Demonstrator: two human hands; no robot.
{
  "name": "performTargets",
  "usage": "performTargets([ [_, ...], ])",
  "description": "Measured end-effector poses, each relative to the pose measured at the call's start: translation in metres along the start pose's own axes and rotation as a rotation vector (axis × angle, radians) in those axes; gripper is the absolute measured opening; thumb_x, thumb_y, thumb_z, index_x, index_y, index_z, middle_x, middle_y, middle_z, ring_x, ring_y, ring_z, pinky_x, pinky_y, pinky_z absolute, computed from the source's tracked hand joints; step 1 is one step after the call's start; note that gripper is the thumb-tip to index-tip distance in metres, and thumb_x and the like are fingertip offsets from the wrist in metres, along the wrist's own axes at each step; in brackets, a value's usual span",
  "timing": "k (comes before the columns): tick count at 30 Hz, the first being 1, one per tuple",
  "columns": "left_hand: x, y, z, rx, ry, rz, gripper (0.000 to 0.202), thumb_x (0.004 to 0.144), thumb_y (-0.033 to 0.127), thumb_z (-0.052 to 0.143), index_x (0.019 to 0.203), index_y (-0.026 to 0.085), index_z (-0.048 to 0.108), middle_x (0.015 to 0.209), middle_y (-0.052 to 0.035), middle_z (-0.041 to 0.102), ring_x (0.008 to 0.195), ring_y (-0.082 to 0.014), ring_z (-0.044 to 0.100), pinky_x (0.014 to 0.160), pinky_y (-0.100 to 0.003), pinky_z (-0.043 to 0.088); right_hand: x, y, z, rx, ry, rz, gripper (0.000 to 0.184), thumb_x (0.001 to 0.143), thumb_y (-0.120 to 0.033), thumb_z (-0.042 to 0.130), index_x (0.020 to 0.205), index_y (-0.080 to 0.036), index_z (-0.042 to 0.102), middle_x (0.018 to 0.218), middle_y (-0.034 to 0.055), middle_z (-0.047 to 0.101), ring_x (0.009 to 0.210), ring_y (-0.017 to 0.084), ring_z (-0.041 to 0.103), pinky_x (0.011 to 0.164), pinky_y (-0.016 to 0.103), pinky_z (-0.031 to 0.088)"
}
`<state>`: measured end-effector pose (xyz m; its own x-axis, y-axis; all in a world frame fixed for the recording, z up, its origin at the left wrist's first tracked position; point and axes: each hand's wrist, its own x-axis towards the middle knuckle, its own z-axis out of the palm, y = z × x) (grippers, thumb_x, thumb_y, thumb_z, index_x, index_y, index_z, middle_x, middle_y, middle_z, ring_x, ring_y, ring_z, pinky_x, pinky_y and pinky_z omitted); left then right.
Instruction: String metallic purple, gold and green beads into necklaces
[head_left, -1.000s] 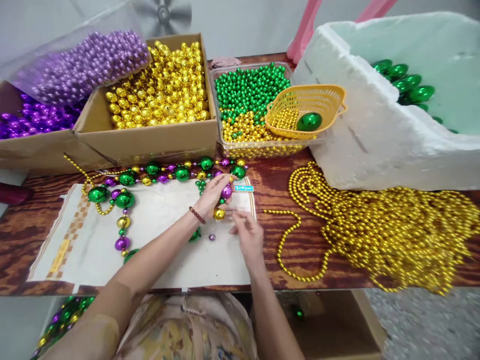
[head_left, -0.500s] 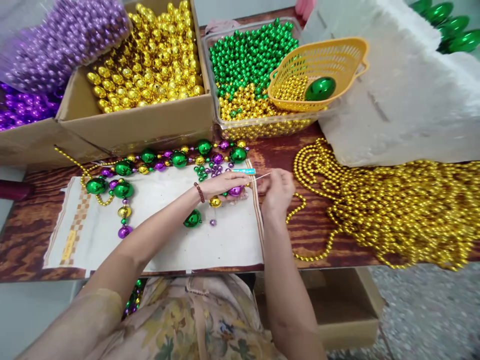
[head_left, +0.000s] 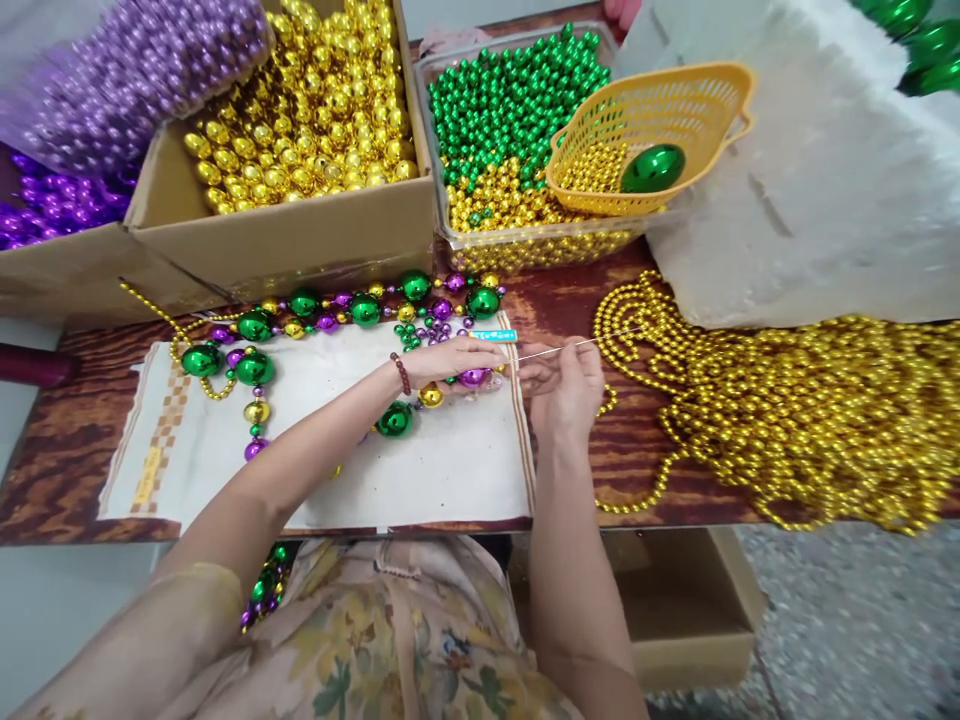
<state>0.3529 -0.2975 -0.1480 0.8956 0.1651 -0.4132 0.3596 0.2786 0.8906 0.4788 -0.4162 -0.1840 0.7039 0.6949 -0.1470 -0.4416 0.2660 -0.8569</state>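
Observation:
My left hand (head_left: pixel 461 357), with a brown bead bracelet (head_left: pixel 400 374) on its wrist, is closed around part of a bead strand above the white cloth (head_left: pixel 435 480). A purple bead (head_left: pixel 474 378) shows below its fingers, and a gold bead (head_left: pixel 430 396) and a green bead (head_left: pixel 394 420) trail to the left. From that hand a thin white string (head_left: pixel 536 355) runs taut to my right hand (head_left: pixel 568 385), whose fingers pinch it. Along the cloth's back edge lies a garland of green, gold and purple beads (head_left: pixel 365 310). The left palm is hidden.
Behind stand a cardboard box of gold beads (head_left: pixel 281 220), a clear bin (head_left: pixel 517 238) of green and gold beads and a yellow basket (head_left: pixel 716 95). A heap of gold bead chains (head_left: pixel 817 420) covers the table's right side, beside a white sack (head_left: pixel 787 220).
My right hand has moved slightly right, and a longer stretch of string shows. The green and gold beads below my left hand have drawn up closer to it. The view has shifted a little.

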Motion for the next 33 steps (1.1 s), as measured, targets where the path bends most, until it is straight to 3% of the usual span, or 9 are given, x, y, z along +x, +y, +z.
performTargets([
  [5, -0.007, 0.006, 0.007, -0.012, 0.009, 0.009, 0.029, 0.085, 0.046, 0.068, 0.091, 0.018, 0.068, 0.064, -0.0016, 0.060, 0.038, -0.0041, 0.039, 0.035, -0.018, 0.016, -0.003, -0.010, 0.004, -0.015, -0.095, 0.008, 0.039, 0.068, -0.040, 0.082, 0.091, -0.022, 0.055, 0.076, -0.0028, 0.072, 0.052, 0.010, 0.065, 0.040, 0.016, 0.047],
  [11, -0.021, 0.011, 0.014, 0.049, -0.002, 0.054, 0.032, 0.085, 0.049, 0.066, 0.081, 0.017, 0.064, 0.065, -0.0009, 0.057, 0.040, -0.0040, 0.039, 0.036, -0.018, 0.020, -0.017, -0.017, 0.011, -0.033, -0.106, 0.047, 0.041, 0.076, -0.055, 0.074, 0.085, -0.024, 0.049, 0.062, -0.0072, 0.063, 0.047, 0.010, 0.060, 0.037, 0.016, 0.042],
  [14, -0.029, 0.011, 0.014, 0.127, 0.011, 0.089, 0.031, 0.088, 0.048, 0.062, 0.085, 0.017, 0.065, 0.071, -0.0031, 0.061, 0.045, -0.0059, 0.045, 0.039, -0.019, 0.025, -0.021, -0.036, 0.013, -0.016, -0.123, 0.016, 0.039, 0.075, -0.051, 0.078, 0.084, -0.024, 0.051, 0.051, -0.0115, 0.049, 0.039, 0.006, 0.047, 0.036, 0.014, 0.038],
  [18, -0.034, 0.003, 0.014, 0.181, 0.033, 0.187, 0.028, 0.089, 0.043, 0.062, 0.086, 0.015, 0.065, 0.082, -0.0048, 0.064, 0.063, -0.0105, 0.057, 0.053, -0.022, 0.043, -0.026, -0.064, 0.012, 0.015, -0.111, -0.096, 0.037, 0.075, -0.046, 0.081, 0.080, -0.023, 0.052, 0.046, -0.0138, 0.037, 0.033, 0.004, 0.029, 0.030, 0.012, 0.027],
  [21, -0.032, -0.010, 0.018, 0.165, 0.045, 0.249, 0.025, 0.090, 0.038, 0.060, 0.092, 0.013, 0.065, 0.086, -0.0046, 0.065, 0.072, -0.0115, 0.059, 0.067, -0.025, 0.048, -0.034, -0.078, 0.009, -0.015, -0.110, -0.153, 0.033, 0.076, -0.044, 0.080, 0.080, -0.022, 0.056, 0.047, -0.0126, 0.041, 0.034, 0.004, 0.034, 0.032, 0.012, 0.032],
  [27, -0.029, -0.032, 0.028, 0.041, 0.177, 0.280, 0.015, 0.087, 0.025, 0.064, 0.093, 0.012, 0.065, 0.093, -0.0070, 0.068, 0.085, -0.0134, 0.062, 0.083, -0.029, 0.047, -0.047, -0.086, -0.001, -0.227, -0.183, -0.021, 0.035, 0.068, -0.038, 0.084, 0.090, -0.018, 0.067, 0.066, -0.0036, 0.065, 0.053, 0.010, 0.063, 0.042, 0.018, 0.050],
  [30, -0.030, -0.036, 0.028, 0.025, 0.199, 0.303, 0.018, 0.086, 0.024, 0.064, 0.099, 0.012, 0.066, 0.094, -0.0078, 0.069, 0.086, -0.0150, 0.063, 0.085, -0.031, 0.047, -0.050, -0.085, 0.000, -0.300, -0.192, -0.043, 0.034, 0.071, -0.045, 0.081, 0.084, -0.017, 0.065, 0.062, -0.0041, 0.063, 0.048, 0.010, 0.061, 0.041, 0.019, 0.050],
  [33, -0.032, -0.037, 0.028, 0.155, 0.238, 0.343, 0.019, 0.086, 0.023, 0.061, 0.099, 0.011, 0.068, 0.097, -0.0092, 0.071, 0.090, -0.0175, 0.064, 0.087, -0.033, 0.048, -0.052, -0.083, 0.008, -0.363, -0.157, -0.143, 0.033, 0.075, -0.047, 0.077, 0.079, -0.017, 0.063, 0.054, -0.0067, 0.056, 0.041, 0.007, 0.052, 0.040, 0.016, 0.045],
])
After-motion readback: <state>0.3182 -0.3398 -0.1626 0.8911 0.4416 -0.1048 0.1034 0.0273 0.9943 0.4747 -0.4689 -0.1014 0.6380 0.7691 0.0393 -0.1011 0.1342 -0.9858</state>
